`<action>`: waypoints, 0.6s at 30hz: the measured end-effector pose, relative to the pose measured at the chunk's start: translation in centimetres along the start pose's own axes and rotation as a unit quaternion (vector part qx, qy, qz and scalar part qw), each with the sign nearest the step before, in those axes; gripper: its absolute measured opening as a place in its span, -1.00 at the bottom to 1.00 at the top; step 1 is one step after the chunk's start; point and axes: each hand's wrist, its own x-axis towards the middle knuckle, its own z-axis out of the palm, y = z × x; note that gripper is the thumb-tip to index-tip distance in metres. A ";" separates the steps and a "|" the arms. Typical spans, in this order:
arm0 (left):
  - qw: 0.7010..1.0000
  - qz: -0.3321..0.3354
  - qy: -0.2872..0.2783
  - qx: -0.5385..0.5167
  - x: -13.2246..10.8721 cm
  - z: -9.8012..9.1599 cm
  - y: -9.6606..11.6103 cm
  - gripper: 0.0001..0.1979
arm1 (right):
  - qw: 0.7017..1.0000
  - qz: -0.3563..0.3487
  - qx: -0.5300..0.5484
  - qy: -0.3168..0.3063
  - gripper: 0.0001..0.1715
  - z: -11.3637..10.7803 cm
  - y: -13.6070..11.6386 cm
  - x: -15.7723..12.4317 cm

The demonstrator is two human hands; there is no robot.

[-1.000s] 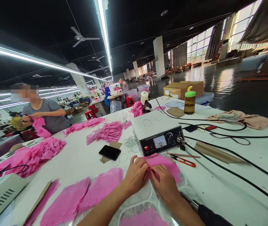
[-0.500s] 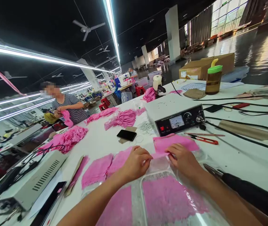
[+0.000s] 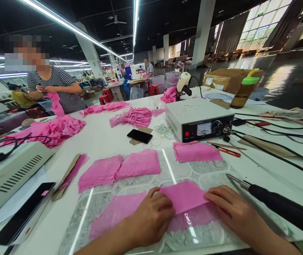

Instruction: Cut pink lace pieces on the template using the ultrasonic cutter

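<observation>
A pink fabric piece (image 3: 184,196) stretches between my two hands, low over a clear patterned sheet (image 3: 138,184). My left hand (image 3: 155,212) pinches its left edge, fingers curled. At its right corner, my right hand (image 3: 233,207) has thumb and fingers closed on the cloth. Part of another pink piece (image 3: 194,221) shows below the held one. Left of my left hand is a flat pink panel (image 3: 114,212). Beyond the hands lie two neighbouring stacks of pink pieces, a left stack (image 3: 99,171) and a right stack (image 3: 140,163). A folded pink pile (image 3: 197,151) sits farther right.
A black-handled tool with a metal tip (image 3: 279,203) lies right of my right hand. Behind are a control box (image 3: 199,120), orange-handled snips (image 3: 229,151), a phone (image 3: 140,136) and a tilted bottle (image 3: 244,92). A co-worker (image 3: 58,85) handles pink cloth at left.
Both hands have come back toward me from beside the folded pile, bringing a pink piece over the sheet. The head view has shifted, and the co-worker appears larger.
</observation>
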 end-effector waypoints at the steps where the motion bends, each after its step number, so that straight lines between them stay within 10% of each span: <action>1: 1.000 0.007 -0.009 0.007 0.1 0.1 0.1 -0.79 | 1.000 0.004 0.001 0.002 -0.74 -0.2 -0.1 -0.5; 12: 0.996 0.057 -0.061 0.039 1.0 -1.5 1.6 -0.83 | 0.995 0.097 0.036 0.003 -0.59 -2.8 -1.1 -2.9; 18: 0.998 0.012 -0.066 -0.020 5.0 0.6 2.5 -0.87 | 0.980 0.190 0.062 -0.002 -0.85 -2.9 -0.7 -3.3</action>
